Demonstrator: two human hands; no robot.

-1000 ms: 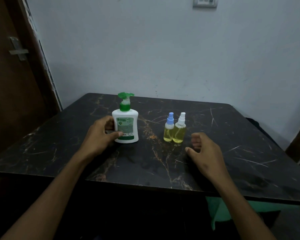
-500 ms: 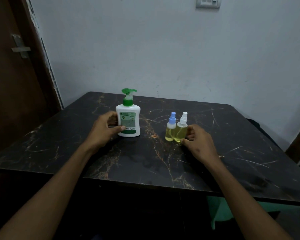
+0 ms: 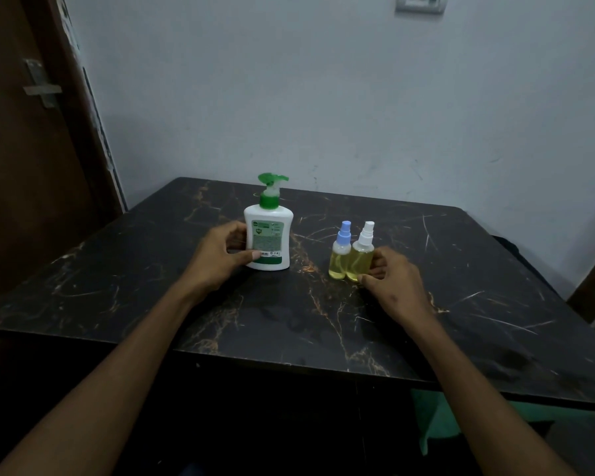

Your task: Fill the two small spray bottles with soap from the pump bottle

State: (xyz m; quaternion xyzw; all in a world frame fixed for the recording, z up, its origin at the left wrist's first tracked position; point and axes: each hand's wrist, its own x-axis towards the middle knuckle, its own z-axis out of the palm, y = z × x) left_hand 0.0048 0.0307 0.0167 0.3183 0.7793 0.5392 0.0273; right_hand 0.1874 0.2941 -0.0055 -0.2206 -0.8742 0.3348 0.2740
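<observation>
Right hand [image 3: 394,280] now against bottles on black marble table [image 3: 152,269], grey wall [image 3: 323,97] behind

left hand [image 3: 217,257]: fingers curled, gripping | right hand [image 3: 397,285]: fingers curled, pinching | both forearms extended forward

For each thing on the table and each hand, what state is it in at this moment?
Pump bottle: upright on the table, pump on, held by the left hand.
Blue-cap bottle: upright, capped, yellow liquid inside.
White-cap bottle: upright, capped, yellow liquid inside, beside the blue-cap bottle.
Left hand: grips the pump bottle.
Right hand: fingers curled round the white-cap bottle.
</observation>
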